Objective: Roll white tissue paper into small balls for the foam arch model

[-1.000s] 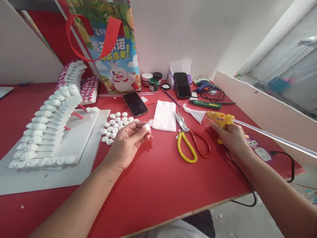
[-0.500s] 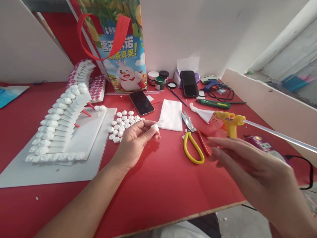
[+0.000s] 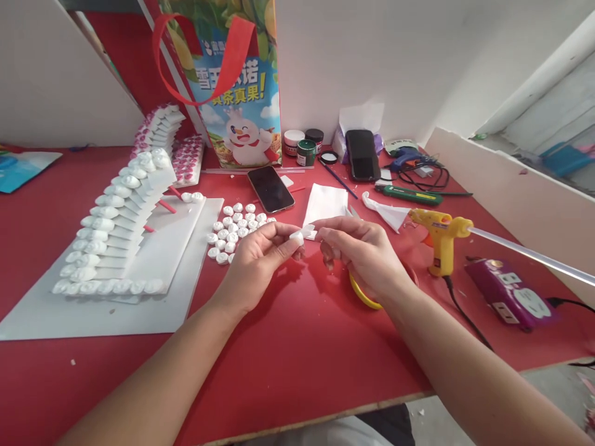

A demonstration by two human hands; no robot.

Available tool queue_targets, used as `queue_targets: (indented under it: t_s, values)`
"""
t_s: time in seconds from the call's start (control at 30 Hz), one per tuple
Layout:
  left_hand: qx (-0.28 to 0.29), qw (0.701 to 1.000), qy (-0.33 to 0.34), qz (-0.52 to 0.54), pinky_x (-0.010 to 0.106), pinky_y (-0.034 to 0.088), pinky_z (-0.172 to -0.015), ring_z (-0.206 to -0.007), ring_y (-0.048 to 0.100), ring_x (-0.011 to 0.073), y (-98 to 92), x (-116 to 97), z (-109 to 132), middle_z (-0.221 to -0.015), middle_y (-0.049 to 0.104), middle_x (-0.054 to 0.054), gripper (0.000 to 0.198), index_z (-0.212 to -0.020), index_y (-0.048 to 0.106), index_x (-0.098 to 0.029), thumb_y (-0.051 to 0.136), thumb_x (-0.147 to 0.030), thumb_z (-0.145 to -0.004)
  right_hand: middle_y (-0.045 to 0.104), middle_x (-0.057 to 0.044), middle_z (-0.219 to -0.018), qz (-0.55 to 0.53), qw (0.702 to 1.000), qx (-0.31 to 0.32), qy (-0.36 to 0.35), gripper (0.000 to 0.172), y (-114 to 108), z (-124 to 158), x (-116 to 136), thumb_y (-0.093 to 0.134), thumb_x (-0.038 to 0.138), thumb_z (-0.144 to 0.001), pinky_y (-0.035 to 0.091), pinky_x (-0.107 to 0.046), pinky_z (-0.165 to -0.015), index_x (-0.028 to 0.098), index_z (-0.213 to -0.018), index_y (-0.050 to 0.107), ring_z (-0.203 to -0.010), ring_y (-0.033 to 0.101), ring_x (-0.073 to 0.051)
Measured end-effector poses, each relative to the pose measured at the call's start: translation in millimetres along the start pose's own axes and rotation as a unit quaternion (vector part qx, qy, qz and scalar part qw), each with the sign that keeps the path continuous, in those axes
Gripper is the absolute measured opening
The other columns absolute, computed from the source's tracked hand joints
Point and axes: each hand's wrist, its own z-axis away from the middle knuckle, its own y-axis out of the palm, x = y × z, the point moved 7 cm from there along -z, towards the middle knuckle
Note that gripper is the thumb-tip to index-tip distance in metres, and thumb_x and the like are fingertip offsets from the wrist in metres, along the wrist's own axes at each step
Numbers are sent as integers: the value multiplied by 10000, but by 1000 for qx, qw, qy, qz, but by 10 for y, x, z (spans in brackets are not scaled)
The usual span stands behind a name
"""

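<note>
My left hand (image 3: 260, 257) pinches a small white foam piece (image 3: 296, 235) between thumb and fingertips above the red table (image 3: 288, 347). My right hand (image 3: 360, 251) has come up against it and its fingertips pinch a second small white piece (image 3: 310, 230) right beside the first. The yellow glue gun (image 3: 439, 238) stands on its own to the right, with a long clear glue stick (image 3: 530, 255) out of its back. Scissors with a yellow handle (image 3: 360, 296) lie partly under my right hand. A cluster of several white foam rounds (image 3: 232, 230) lies just left of my left hand.
A stepped white foam model (image 3: 118, 235) sits on a white board (image 3: 93, 316) at left. A printed bag (image 3: 242, 105), paint jars (image 3: 304, 148), two phones (image 3: 270, 188) (image 3: 362, 155), white paper (image 3: 325, 204), a green knife (image 3: 411, 196) and a purple power strip (image 3: 509, 294) surround the hands.
My right hand let go of the glue gun, which now stands on the table, and moved left to meet my left hand at the white piece. The view shifted slightly right.
</note>
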Motion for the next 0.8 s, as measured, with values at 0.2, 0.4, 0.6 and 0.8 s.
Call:
queue_targets:
  t_s: [0.2,0.4,0.6,0.8]
  values:
    - [5,1000,-1,-20,233,517,-839,-821,670,108,19,4,-3,-831,726,-16,189,-995,750,-217,800,-364,-887,592,49,-529,-8,1000,2,9,156,4,-11,-25,827,253,-774,415,-206,-452,130,-862,788,-505,533,-80]
    - [3,999,-3,-34,242,519,-846,-829,678,115,9,20,0,-841,736,-16,196,-986,747,-219,800,-381,-887,641,25,-578,6,1000,-4,20,186,-8,-8,-86,840,285,-770,416,-214,-445,134,-845,761,-501,545,-85]
    - [4,1000,-6,-29,254,523,-860,-840,682,125,16,21,5,-849,744,-7,192,-989,750,-214,804,-366,-885,631,29,-575,8,1000,-7,14,193,-13,-15,-109,840,304,-770,408,-220,-446,147,-812,737,-494,547,-90]
    - [-3,999,-33,22,247,535,-856,-810,688,116,50,56,-4,-845,755,-1,171,-959,760,-198,823,-322,-860,655,17,-620,37,999,-20,-2,175,-40,-23,-87,810,307,-779,379,-226,-434,149,-819,745,-491,527,-88]
